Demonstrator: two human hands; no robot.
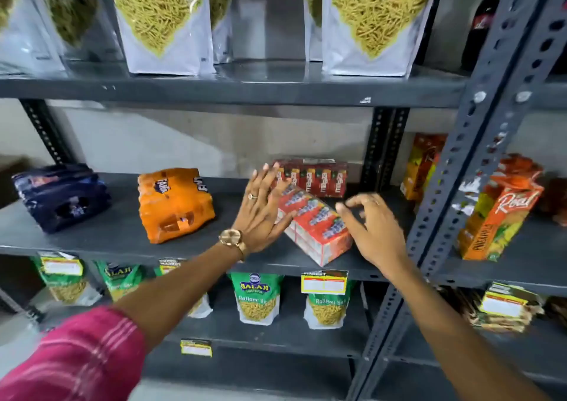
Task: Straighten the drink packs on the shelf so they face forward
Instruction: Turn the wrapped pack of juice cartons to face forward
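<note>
A red drink pack lies skewed on the middle shelf, one corner pointing at the shelf's front edge. My left hand rests flat against its left side with the fingers spread. Just off the pack's right side, my right hand hovers with curled fingers and holds nothing. A second red pack stands behind, facing forward. An orange drink pack lies tilted to the left, and a dark blue pack sits at the far left.
A slotted steel upright rises just right of my right hand. Juice cartons stand on the neighbouring shelf. Snack pouches fill the shelf above and the shelf below. Price tags hang on the shelf's front edge.
</note>
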